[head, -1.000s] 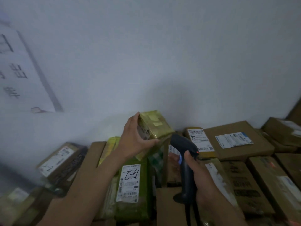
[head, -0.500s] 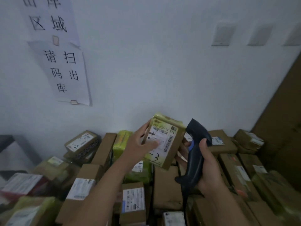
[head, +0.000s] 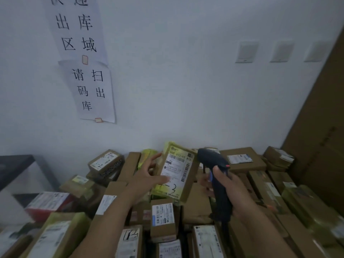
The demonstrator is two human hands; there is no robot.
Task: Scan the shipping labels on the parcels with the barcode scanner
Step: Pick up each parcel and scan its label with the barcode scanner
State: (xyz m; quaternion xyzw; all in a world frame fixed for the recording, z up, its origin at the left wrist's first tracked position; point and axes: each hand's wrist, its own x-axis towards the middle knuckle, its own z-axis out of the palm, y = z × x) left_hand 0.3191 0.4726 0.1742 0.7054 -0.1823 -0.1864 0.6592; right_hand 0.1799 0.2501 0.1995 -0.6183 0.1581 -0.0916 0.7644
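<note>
1. Parcels (head: 162, 216) crowd the whole surface beneath the held parcel (head: 188, 190), packed edge to edge up to a white wall (head: 186, 90).
2. Nearest you, below the held parcel, sit small brown boxes with white labels facing up. Nothing on them shows whether they have been scanned, so treat the pile as work left.
3. Your left hand (head: 147, 175) grips the held parcel from its left side, thumb over the lower part of the shipping label (head: 177, 168) and fingers behind. It holds the parcel raised off the pile with the label turned towards you.
4. Just right of the held parcel, your right hand (head: 230, 185) is wrapped round the handle of the barcode scanner (head: 212, 159). The scanner's head sits close to the label's upper right corner. No beam shows on the label, so this scan looks about to happen rather than done.
5. Beyond the held parcel lie more boxes, and paper signs (head: 93, 90) hang on the wall above and to its left.
</note>
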